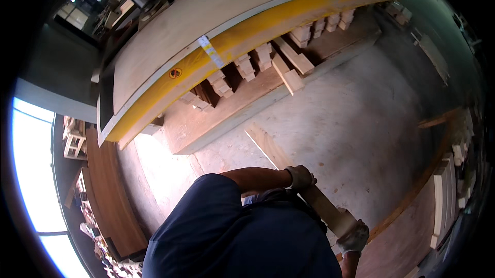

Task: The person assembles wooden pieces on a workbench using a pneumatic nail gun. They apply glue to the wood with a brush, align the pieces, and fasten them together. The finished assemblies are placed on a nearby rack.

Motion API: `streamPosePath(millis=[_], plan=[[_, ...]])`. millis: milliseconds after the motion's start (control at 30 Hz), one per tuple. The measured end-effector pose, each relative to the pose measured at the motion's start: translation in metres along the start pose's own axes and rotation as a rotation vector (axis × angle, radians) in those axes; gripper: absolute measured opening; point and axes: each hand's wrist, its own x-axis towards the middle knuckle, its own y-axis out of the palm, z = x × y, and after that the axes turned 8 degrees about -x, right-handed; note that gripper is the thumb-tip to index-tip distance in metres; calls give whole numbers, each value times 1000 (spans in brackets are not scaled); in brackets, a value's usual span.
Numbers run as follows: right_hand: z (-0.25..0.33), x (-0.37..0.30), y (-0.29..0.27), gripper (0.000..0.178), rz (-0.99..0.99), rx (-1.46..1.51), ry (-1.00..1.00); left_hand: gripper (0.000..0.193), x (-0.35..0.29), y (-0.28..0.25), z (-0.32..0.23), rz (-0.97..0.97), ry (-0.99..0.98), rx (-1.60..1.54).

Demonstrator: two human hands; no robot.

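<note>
A long pale wooden plank (pixel 320 203) slants across in front of my body, its far end reaching toward the machine and its near end by my right side. My left hand (pixel 301 177), in a greyish work glove, is closed around its middle. At the near end my right hand (pixel 353 238), also gloved, is wrapped over the wood, where a blockier piece or end face shows. Whether this end is one plank or two pieces together I cannot tell. My sleeve and torso hide part of its underside.
Ahead stands a large machine table with a yellow front edge (pixel 247 29). Beneath it, stacked wood strips (pixel 220 83) lie on a low platform (pixel 206 132); two boards (pixel 287 74) jut out. Brown panels (pixel 111 190) stand left, pale timber (pixel 442 198) lies right.
</note>
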Motion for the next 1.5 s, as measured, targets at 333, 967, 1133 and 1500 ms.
streamPosePath(millis=[333,967,1133,1500], plan=[[36,105,-35,65,151,-19,-104,63,-43,-2,35,-58,-288,-299],[143,155,8,85,190,-280,-498,62,-143,65,116,-166,-322,-239],[246,109,20,63,344,-328,-412,48,-181,121,187,-117,-287,-238],[466,68,126,95,274,-161,-375,21,-254,229,399,-163,-415,64]])
